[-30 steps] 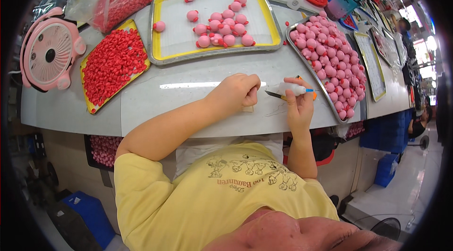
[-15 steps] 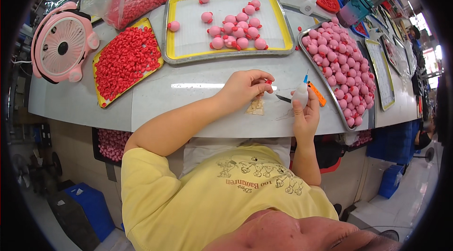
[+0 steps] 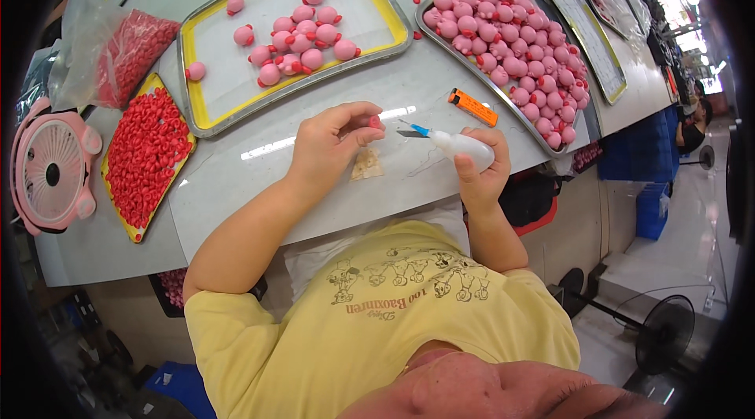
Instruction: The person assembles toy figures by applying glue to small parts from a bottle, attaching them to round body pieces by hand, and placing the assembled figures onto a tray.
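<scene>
Between the thumb and fingertips of my left hand (image 3: 330,140) is a small red plastic piece (image 3: 375,121). My right hand (image 3: 486,171) grips a white squeeze bottle (image 3: 465,150) with a blue needle tip (image 3: 419,129). The bottle lies tilted sideways, its needle pointing left toward the red piece, a short gap apart. Just below the needle, a dark blade-like strip (image 3: 410,134) shows on the table, partly covered by the bottle. A stained tan scrap (image 3: 366,165) lies under my left fingertips. Beyond my right hand is an orange-handled tool (image 3: 473,107).
A yellow-edged metal tray (image 3: 206,124) holds several pink balls with red parts. To the right, another metal tray (image 3: 503,96) is heaped with similar balls. Loose red pieces (image 3: 145,155) fill a yellow tray at left, near a pink fan (image 3: 53,175) and a plastic bag (image 3: 130,57).
My right hand has tipped the bottle from upright to sideways, bringing its needle close to the red piece. My left hand still pinches that piece. The whole view has turned.
</scene>
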